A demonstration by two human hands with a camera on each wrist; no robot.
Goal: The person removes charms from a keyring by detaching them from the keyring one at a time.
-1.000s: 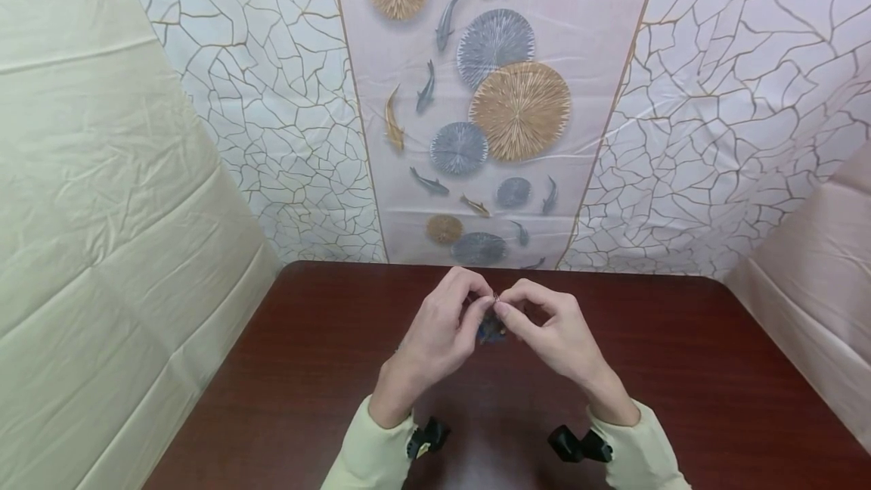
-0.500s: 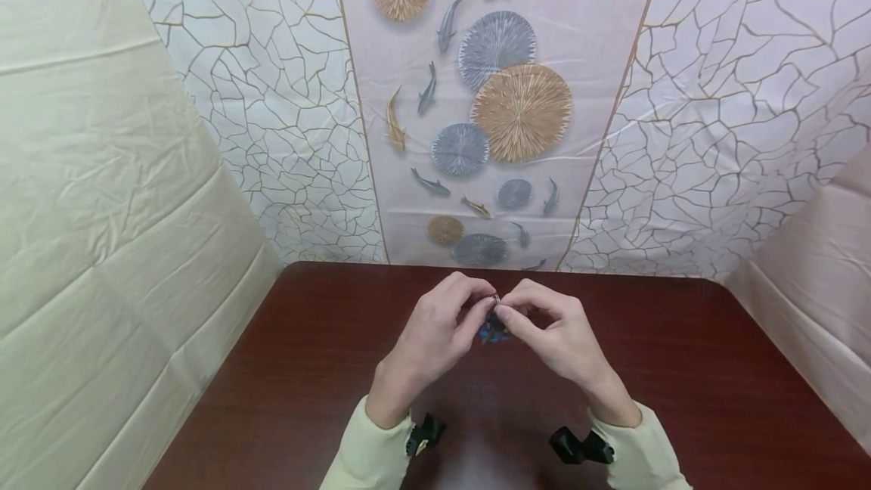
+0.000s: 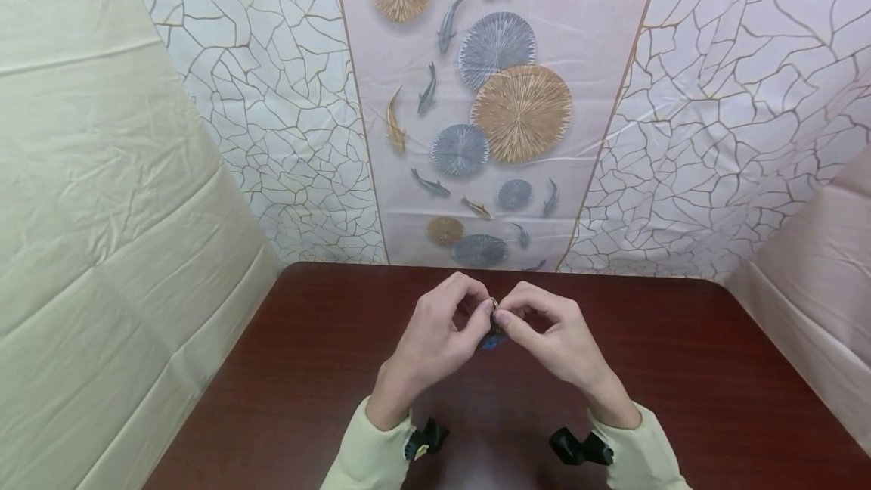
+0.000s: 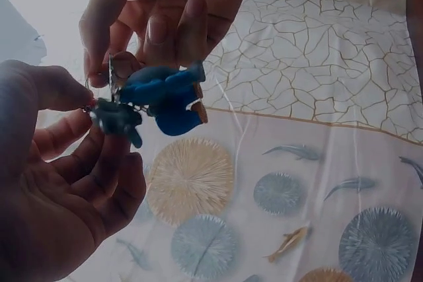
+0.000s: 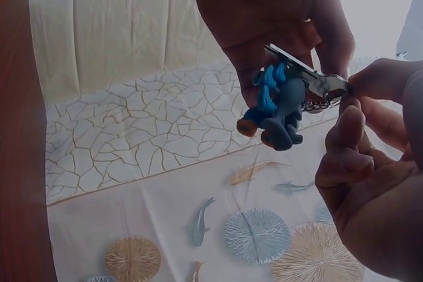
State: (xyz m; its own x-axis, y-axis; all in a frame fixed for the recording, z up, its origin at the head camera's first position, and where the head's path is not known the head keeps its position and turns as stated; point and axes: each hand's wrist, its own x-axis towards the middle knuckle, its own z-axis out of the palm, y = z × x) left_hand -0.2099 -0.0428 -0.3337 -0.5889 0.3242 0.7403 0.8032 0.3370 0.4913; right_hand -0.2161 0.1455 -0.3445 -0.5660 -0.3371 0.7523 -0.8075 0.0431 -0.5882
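Note:
Above the table, both hands meet at a small keychain. My left hand (image 3: pixel 435 331) pinches its thin metal ring (image 3: pixel 494 302) between thumb and index finger. From the other side, my right hand (image 3: pixel 558 335) pinches at the ring with thumb and fingertip. Below the fingertips hang small charms, a bright blue figure (image 4: pixel 165 97) and a grey-green one (image 4: pixel 115 118) in the left wrist view. A short chain (image 5: pixel 316 105) and a flat shiny metal piece (image 5: pixel 291 57) show beside the figures in the right wrist view. Fingertips hide part of the ring.
The dark red-brown table (image 3: pixel 306 369) lies below the hands. Behind its far edge hangs a patterned cloth (image 3: pixel 476 195) with fish and round shapes. Cream cloth (image 3: pixel 122 248) walls the left side, and more cloth (image 3: pixel 816 248) the right. Black wrist cameras (image 3: pixel 578 446) sit at the cuffs.
The left thumb and fingertip have shifted slightly down and left along the ring, of which more now shows. The blue charm has swung and is more hidden behind the hands. Both arms stay nearly in place.

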